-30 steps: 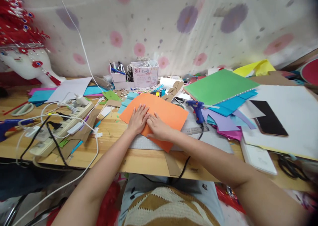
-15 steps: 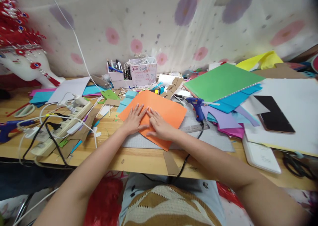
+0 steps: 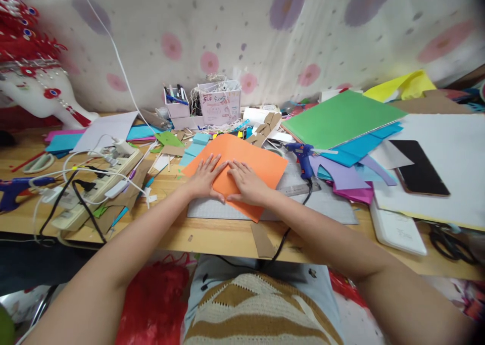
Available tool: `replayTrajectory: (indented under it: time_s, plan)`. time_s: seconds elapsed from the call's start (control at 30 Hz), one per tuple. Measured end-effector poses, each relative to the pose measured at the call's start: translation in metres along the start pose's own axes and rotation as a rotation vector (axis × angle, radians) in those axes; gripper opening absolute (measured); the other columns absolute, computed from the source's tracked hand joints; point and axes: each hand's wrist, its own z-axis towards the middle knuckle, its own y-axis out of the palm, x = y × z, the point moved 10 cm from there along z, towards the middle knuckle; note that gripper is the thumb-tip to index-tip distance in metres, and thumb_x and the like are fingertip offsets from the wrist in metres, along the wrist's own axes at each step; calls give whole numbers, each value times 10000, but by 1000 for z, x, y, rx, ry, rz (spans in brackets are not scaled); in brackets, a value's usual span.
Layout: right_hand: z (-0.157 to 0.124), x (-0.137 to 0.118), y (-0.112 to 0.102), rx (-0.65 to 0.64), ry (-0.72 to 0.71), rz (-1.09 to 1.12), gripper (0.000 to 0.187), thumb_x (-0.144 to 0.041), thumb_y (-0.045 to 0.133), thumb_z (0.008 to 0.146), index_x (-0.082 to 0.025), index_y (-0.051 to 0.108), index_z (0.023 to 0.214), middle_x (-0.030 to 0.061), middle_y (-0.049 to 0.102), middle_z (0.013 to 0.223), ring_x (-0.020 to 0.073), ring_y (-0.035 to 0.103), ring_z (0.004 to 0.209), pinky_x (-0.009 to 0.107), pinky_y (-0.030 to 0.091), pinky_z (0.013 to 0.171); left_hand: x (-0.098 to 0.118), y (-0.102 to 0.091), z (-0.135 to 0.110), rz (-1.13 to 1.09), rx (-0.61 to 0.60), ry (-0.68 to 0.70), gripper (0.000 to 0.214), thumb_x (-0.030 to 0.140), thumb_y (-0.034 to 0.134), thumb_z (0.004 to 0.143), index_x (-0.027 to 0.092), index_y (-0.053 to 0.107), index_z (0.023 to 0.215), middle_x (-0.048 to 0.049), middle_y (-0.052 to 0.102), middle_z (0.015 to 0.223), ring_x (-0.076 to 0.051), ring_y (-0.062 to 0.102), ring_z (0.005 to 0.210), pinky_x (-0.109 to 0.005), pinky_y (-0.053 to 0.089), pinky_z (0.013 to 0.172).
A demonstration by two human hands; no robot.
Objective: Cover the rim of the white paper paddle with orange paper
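Note:
An orange sheet of paper (image 3: 257,163) lies at an angle on the grey cutting mat (image 3: 333,208), one corner toward me. My left hand (image 3: 206,179) rests open on its left part, fingers spread and pointing away. Beside it, my right hand (image 3: 248,183) presses on the sheet's middle, fingers stretched out and the thumb reaching toward the left thumb. The two hands nearly meet. Just right of the sheet, a metal ruler (image 3: 299,189) lies partly under it, with a blue glue gun (image 3: 303,158) standing close by.
A power strip (image 3: 98,188) with tangled cables sits at left. Paper scraps and a pen box (image 3: 220,105) line the back. At right are a green sheet (image 3: 344,117), a phone (image 3: 420,168), a white box (image 3: 397,231) and black scissors (image 3: 452,244).
My right hand's fingers have straightened out flatter on the orange sheet, and both thumbs have come closer together. The view has shifted slightly.

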Motion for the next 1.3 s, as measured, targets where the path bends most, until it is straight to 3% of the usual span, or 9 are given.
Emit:
replayTrajectory:
  time_s: [0.1,0.23,0.33,0.5,0.63,0.73,0.83,1.07,1.3]
  plan:
    - [3,4,-12,29,-6,34,734,-563,661,639,-87,474,1166,241,404,1344,338,312,1293,503,253,1042,-2,0,0,-29,8,-11,1130,676,681,477,264,208,1417,-130,93,1506,-334,9,1378,-544,95,1072]
    - [13,30,-31,84,165,125,581,-559,478,799,-104,487,1159,185,572,1157,265,523,1098,407,406,918,-1,-1,-1,-47,-5,-19,1128,702,650,496,278,168,1424,-112,51,1513,-327,-23,1378,-548,62,1072]
    - [18,35,-32,103,168,6,659,-560,433,821,-75,428,1267,204,430,1341,282,355,1275,427,288,1037,-1,-1,-1,-49,-41,-48,1126,704,636,514,275,142,1430,-104,22,1515,-324,-48,1377,-547,41,1073]
    - [19,34,-4,-24,133,-170,948,-727,456,690,-99,314,1385,180,198,1475,367,87,1361,542,91,1082,0,3,-2,-18,-91,-69,1170,700,641,507,242,100,1438,-118,-9,1512,-333,-68,1372,-561,40,1067]
    - [18,33,2,-63,128,-221,1023,-777,394,676,-70,269,1405,191,182,1475,379,82,1358,546,104,1074,-4,-5,5,-60,-152,-56,1187,706,654,464,240,149,1431,-132,36,1508,-355,-7,1370,-554,113,1066]
    - [18,34,2,-75,130,-261,1038,-793,344,682,-67,236,1417,190,163,1480,372,74,1361,541,100,1075,-8,-21,18,-159,-157,-65,856,691,472,691,208,312,1379,-123,231,1476,-286,183,1362,-444,208,1083]
    - [18,35,3,-82,143,-289,1055,-803,320,680,-61,217,1422,190,151,1482,372,68,1361,538,97,1075,-13,-41,29,-157,33,-115,668,603,244,849,165,389,1333,-102,332,1436,-235,235,1349,-401,182,1104]
    - [19,33,3,-63,135,-280,1040,-787,341,689,-37,260,1404,198,195,1470,386,112,1351,543,114,1071,-1,-9,26,16,134,-95,705,609,354,823,220,257,1403,-63,227,1485,-260,135,1376,-465,120,1112]
    - [14,31,-3,44,131,-197,994,-750,437,677,-77,295,1396,179,224,1467,374,119,1353,552,100,1071,-5,-6,26,51,150,-86,812,648,446,756,193,263,1404,-71,224,1485,-281,136,1373,-466,134,1110]
